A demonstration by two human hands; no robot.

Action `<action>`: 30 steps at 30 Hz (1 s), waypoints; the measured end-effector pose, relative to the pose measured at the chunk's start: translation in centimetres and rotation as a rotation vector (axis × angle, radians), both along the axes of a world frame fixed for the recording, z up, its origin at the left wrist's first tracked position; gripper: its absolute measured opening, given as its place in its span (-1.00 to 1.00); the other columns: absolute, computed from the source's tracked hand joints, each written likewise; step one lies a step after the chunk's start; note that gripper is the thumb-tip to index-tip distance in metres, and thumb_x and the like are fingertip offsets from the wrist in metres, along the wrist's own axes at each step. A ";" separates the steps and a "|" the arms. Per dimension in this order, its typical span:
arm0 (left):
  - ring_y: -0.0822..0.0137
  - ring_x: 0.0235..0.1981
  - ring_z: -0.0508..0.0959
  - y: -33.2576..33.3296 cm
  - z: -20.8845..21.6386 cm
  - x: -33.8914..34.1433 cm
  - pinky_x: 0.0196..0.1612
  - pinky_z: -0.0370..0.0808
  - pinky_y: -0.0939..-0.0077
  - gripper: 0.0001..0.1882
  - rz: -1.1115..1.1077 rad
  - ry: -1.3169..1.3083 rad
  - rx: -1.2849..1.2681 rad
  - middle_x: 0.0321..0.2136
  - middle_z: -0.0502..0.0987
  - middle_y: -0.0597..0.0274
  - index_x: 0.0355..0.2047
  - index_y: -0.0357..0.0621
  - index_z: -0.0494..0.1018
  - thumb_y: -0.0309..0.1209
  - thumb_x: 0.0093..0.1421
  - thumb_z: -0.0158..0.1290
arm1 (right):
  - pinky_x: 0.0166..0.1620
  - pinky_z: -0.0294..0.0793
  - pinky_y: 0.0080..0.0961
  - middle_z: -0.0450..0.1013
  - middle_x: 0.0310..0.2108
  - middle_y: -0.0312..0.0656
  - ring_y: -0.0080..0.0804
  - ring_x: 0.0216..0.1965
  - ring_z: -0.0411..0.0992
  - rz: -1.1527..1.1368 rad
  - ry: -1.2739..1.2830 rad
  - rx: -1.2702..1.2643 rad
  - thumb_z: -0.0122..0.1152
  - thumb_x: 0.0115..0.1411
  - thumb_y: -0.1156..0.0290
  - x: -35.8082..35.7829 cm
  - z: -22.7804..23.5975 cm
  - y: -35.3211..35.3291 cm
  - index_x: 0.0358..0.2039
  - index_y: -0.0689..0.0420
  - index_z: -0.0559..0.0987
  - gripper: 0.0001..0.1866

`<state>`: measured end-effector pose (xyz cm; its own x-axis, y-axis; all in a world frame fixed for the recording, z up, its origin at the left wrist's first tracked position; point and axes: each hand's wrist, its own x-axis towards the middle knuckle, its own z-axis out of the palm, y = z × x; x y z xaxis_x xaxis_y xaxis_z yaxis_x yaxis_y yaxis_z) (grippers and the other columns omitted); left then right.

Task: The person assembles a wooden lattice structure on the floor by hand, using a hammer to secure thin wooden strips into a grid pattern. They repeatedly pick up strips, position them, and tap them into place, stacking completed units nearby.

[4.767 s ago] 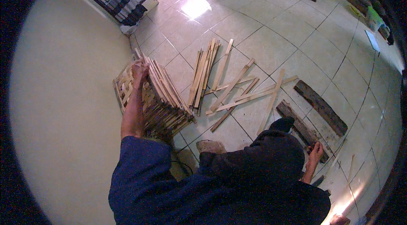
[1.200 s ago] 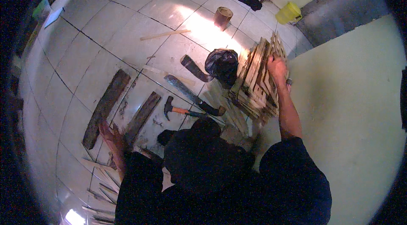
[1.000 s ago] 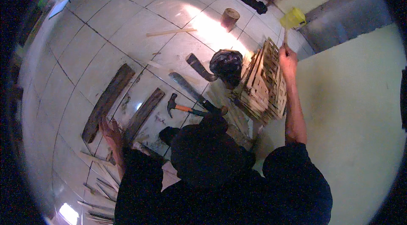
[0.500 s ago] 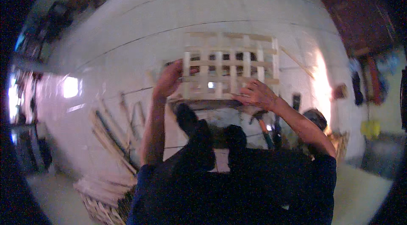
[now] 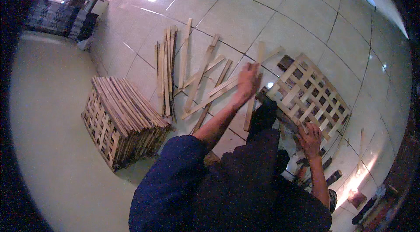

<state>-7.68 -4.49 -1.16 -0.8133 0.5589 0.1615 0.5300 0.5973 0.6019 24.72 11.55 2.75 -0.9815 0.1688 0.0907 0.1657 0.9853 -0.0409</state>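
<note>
A lattice panel of crossed pale wooden strips (image 5: 313, 96) lies at the right on a low dark support (image 5: 286, 62) that shows at its edges. My right hand (image 5: 311, 139) rests at the panel's near edge, its fingers apart over the corner. Left of the panel, my left hand (image 5: 248, 84) is over loose wooden strips (image 5: 216, 94) on the floor. Motion blurs its fingers, and whether they grasp a strip cannot be made out. An upright strip (image 5: 250, 111) lies partly beneath that hand.
A tall stack of finished lattice panels (image 5: 127, 105) stands at the left. Beside it lies a bundle of narrow strips (image 5: 166, 70). A hammer (image 5: 302, 162) and dark tool handles (image 5: 334, 177) lie near my right forearm. White tiles (image 5: 236, 13) cover the floor.
My view has swung left and down. My left hand has left the lattice panel and moved over the loose strips. My right hand stays at the panel's near edge.
</note>
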 end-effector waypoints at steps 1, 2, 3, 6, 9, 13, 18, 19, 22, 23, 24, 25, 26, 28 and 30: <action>-0.08 -0.14 0.42 -2.0 -0.6 -0.9 -0.16 0.40 0.12 -0.55 0.034 0.100 0.039 -0.13 0.39 -0.08 -0.02 -0.16 0.37 -0.36 0.06 0.13 | 0.16 0.17 -0.17 0.30 0.00 -0.18 -0.17 0.08 0.22 0.007 -0.014 0.008 0.31 0.01 0.19 -0.1 -0.1 0.2 0.17 -0.23 0.38 -0.35; -0.06 -0.14 0.41 -4.0 -1.6 -1.5 -0.16 0.39 0.10 -0.53 0.069 0.190 0.083 -0.13 0.38 -0.08 -0.01 -0.16 0.36 -0.35 0.05 0.13 | 0.16 0.18 -0.17 0.29 0.01 -0.17 -0.17 0.08 0.21 0.014 -0.037 0.021 0.30 0.01 0.18 0.1 0.0 0.4 0.18 -0.23 0.37 -0.34; -0.05 -0.11 0.39 -5.1 -1.6 -1.9 -0.15 0.38 0.09 -0.52 0.150 0.166 -0.013 -0.12 0.37 -0.08 0.00 -0.17 0.34 -0.36 0.05 0.13 | 0.15 0.18 -0.17 0.29 0.01 -0.17 -0.17 0.09 0.21 -0.001 -0.063 0.008 0.31 0.00 0.18 0.1 0.3 0.8 0.18 -0.23 0.37 -0.33; -0.01 -0.03 0.34 -10.3 -5.0 -5.1 -0.15 0.36 0.04 -0.48 0.365 0.550 -0.154 -0.10 0.36 -0.05 0.03 -0.16 0.31 -0.38 0.04 0.13 | 0.15 0.18 -0.17 0.28 0.02 -0.17 -0.16 0.09 0.21 -0.011 -0.076 -0.047 0.30 0.00 0.18 -1.3 0.1 0.9 0.19 -0.23 0.36 -0.32; -0.03 -0.10 0.39 -12.5 -1.7 -7.1 -0.22 0.36 0.06 -0.65 0.448 0.470 -0.214 -0.17 0.39 -0.03 -0.09 -0.16 0.38 -0.37 0.10 0.06 | 0.15 0.19 -0.19 0.29 0.02 -0.15 -0.14 0.09 0.21 -0.041 -0.106 0.010 0.29 0.02 0.20 -1.0 0.5 1.5 0.18 -0.21 0.37 -0.34; -0.04 -0.30 0.43 -15.9 -2.6 -10.2 -0.31 0.34 0.13 -0.81 0.391 0.129 -0.262 -0.33 0.41 -0.03 -0.32 -0.22 0.42 -0.35 0.19 -0.07 | 0.15 0.21 -0.22 0.30 0.01 -0.12 -0.12 0.09 0.22 -0.039 -0.072 -0.110 0.27 0.05 0.22 -1.1 0.8 1.4 0.18 -0.19 0.37 -0.38; 0.00 -0.46 0.40 -19.2 -4.0 -13.5 -0.39 0.30 0.18 -0.75 0.367 -0.147 0.094 -0.51 0.35 -0.06 -0.43 -0.27 0.39 -0.35 0.26 -0.17 | 0.14 0.26 -0.24 0.31 0.00 -0.11 -0.10 0.10 0.22 -0.047 -0.033 -0.097 0.26 0.07 0.26 -1.8 1.2 0.5 0.16 -0.18 0.40 -0.42; 0.03 -0.48 0.39 -20.0 -4.4 -14.2 -0.40 0.30 0.20 -0.74 0.396 -0.284 0.279 -0.53 0.34 -0.05 -0.44 -0.27 0.39 -0.35 0.27 -0.18 | 0.14 0.27 -0.24 0.31 0.00 -0.11 -0.10 0.10 0.22 -0.048 -0.034 -0.131 0.26 0.08 0.26 -1.9 1.2 0.5 0.15 -0.18 0.41 -0.43; 0.23 -0.52 0.34 -17.5 -1.1 -14.2 -0.45 0.29 0.31 -0.71 0.254 -0.011 0.039 -0.59 0.31 0.09 -0.49 -0.28 0.37 -0.33 0.28 -0.17 | 0.13 0.29 -0.23 0.31 -0.01 -0.11 -0.10 0.08 0.23 -0.088 -0.034 -0.168 0.24 0.11 0.28 -1.5 1.1 0.6 0.14 -0.16 0.42 -0.46; 0.26 -0.52 0.35 -16.9 -0.9 -14.1 -0.46 0.29 0.33 -0.70 0.240 -0.021 0.089 -0.60 0.32 0.11 -0.49 -0.28 0.37 -0.32 0.29 -0.16 | 0.13 0.29 -0.22 0.31 -0.01 -0.11 -0.10 0.08 0.24 -0.095 -0.027 -0.167 0.23 0.11 0.29 -1.3 1.0 0.7 0.14 -0.16 0.42 -0.47; 0.25 -0.51 0.38 -16.8 -0.6 -13.9 -0.46 0.31 0.34 -0.72 0.273 -0.155 0.096 -0.58 0.35 0.11 -0.47 -0.28 0.39 -0.33 0.28 -0.13 | 0.12 0.29 -0.21 0.31 -0.01 -0.11 -0.10 0.07 0.25 -0.103 -0.019 -0.167 0.22 0.12 0.30 -1.1 0.8 0.8 0.14 -0.16 0.43 -0.48; 0.25 -0.50 0.40 -16.9 -0.2 -13.6 -0.46 0.33 0.35 -0.74 0.304 -0.289 0.101 -0.57 0.38 0.10 -0.45 -0.28 0.41 -0.33 0.26 -0.10 | 0.13 0.29 -0.21 0.31 -0.02 -0.12 -0.11 0.07 0.25 -0.109 -0.018 -0.193 0.22 0.12 0.30 -1.2 0.7 0.8 0.14 -0.16 0.43 -0.48; 0.24 -0.50 0.43 -16.9 0.1 -13.2 -0.46 0.34 0.36 -0.75 0.335 -0.424 0.104 -0.55 0.41 0.10 -0.43 -0.29 0.43 -0.33 0.25 -0.06 | 0.13 0.29 -0.21 0.31 -0.02 -0.12 -0.11 0.06 0.26 -0.114 -0.018 -0.220 0.22 0.12 0.31 -1.4 0.7 0.7 0.14 -0.16 0.43 -0.48; 0.25 -0.46 0.48 -18.1 -2.9 -12.4 -0.44 0.39 0.39 -0.80 0.262 -0.381 0.280 -0.51 0.45 0.08 -0.36 -0.27 0.47 -0.35 0.21 0.01 | 0.13 0.28 -0.21 0.32 -0.05 -0.14 -0.11 0.04 0.27 -0.069 0.025 -0.212 0.20 0.13 0.33 -1.4 -0.8 0.8 0.13 -0.16 0.43 -0.50; 0.17 -0.35 0.56 -14.1 0.1 -9.5 -0.28 0.49 0.27 -0.71 0.095 0.168 -0.004 -0.35 0.54 0.09 -0.17 -0.18 0.47 -0.33 0.13 0.13 | 0.14 0.28 -0.22 0.33 -0.06 -0.15 -0.12 0.02 0.27 -0.115 0.022 -0.174 0.20 0.12 0.34 -1.0 -0.2 0.9 0.13 -0.16 0.44 -0.50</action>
<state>-17.22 -18.54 -1.10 -0.8243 0.4820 0.2971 0.5639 0.6515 0.5075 23.68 12.45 2.58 -0.9529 0.2947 0.0715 0.2740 0.9378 -0.2134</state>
